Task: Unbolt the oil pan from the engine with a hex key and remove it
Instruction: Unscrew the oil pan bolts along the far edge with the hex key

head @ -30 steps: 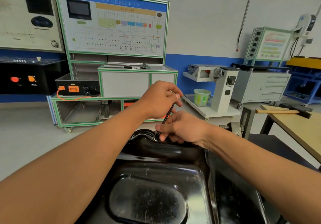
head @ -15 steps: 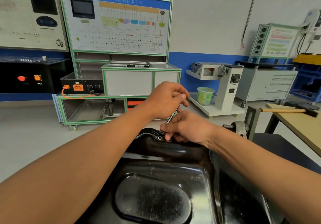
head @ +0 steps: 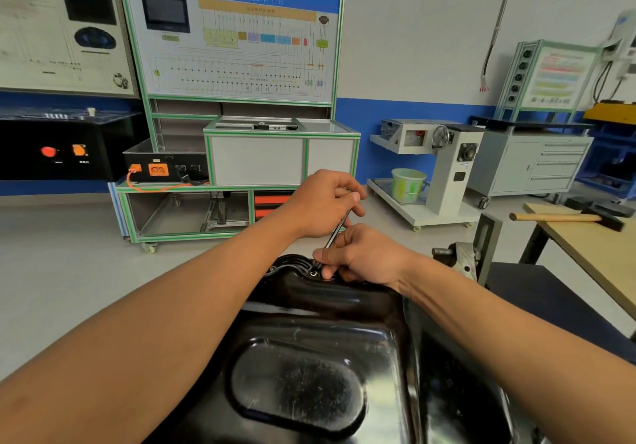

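Grips the upper end of the hex key (head: pixel 335 233) in the left hand (head: pixel 321 202), fingers (head: pixel 344 185) curled tight round it with the thumb laid over, probably for leverage in turning. Pinches the lower shaft with the right hand (head: pixel 366 259), thumb and fingers (head: pixel 327 273) closed on it just above the tip, seemingly to steady it and stop it slipping out of the socket. Sets the tip at a bolt (head: pixel 314 274) right beside the right fingertips, on the far flange of the oil pan (head: pixel 309 357); appears seated in the head, though too small to be sure. Leans the key up and away from the bolt towards the left fingers, likely to clear the raised rim beside it. Leaves the pan sitting in place, glossy black, spread below and nearer than both sets of fingers, between the forearms. Judged from this: working one flange bolt loose, pan not yet free. Cannot tell about bolts round the other edges. Well off to the right of the right fingers, on a wooden surface (head: pixel 612 254), a hammer (head: pixel 557 218), out of use
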Demonstrator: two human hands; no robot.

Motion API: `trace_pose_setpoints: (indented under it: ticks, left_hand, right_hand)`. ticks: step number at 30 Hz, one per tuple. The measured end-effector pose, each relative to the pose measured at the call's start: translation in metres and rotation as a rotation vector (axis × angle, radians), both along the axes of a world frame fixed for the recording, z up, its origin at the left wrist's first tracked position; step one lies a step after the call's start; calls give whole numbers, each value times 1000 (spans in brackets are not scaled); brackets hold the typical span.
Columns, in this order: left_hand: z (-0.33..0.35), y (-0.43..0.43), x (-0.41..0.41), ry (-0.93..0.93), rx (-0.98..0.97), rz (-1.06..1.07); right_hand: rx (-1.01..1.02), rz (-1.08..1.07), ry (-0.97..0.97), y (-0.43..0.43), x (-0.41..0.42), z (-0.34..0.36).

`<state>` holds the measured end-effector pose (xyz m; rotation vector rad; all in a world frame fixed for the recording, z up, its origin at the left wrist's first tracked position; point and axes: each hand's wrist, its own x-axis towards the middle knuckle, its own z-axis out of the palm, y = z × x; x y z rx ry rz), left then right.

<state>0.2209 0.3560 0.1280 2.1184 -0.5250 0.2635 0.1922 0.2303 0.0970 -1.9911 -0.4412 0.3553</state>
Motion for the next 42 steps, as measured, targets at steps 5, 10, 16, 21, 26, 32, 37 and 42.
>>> trace_pose_setpoints:
  ticks: [5,10,16,21,26,32,37,42]
  left_hand:
    - [1,0,-2,23,-12,6]
    - [1,1,-2,44,-17,-5]
    - [1,1,0,51,7,-8]
    - [3,7,2,77,19,27]
    - [4,6,2,93,37,5]
    - [0,-6,1,-9,178,-60]
    - [-2,-8,-2,-30,203,-71]
    - [-4,-11,-5,-43,212,-80]
  right_hand:
    - [-24,-31,-4,2,-1,1]
    - [-114,-58,-44,2,0,0]
    - [-188,-78,-100,4,2,0]
    - [-256,-82,-140,6,2,2]
    - [-229,-59,-128,6,1,2]
    - [-171,-27,-59,8,2,3]
    - [-184,-21,-8,8,4,3]
    - [-164,-66,-44,10,3,2]
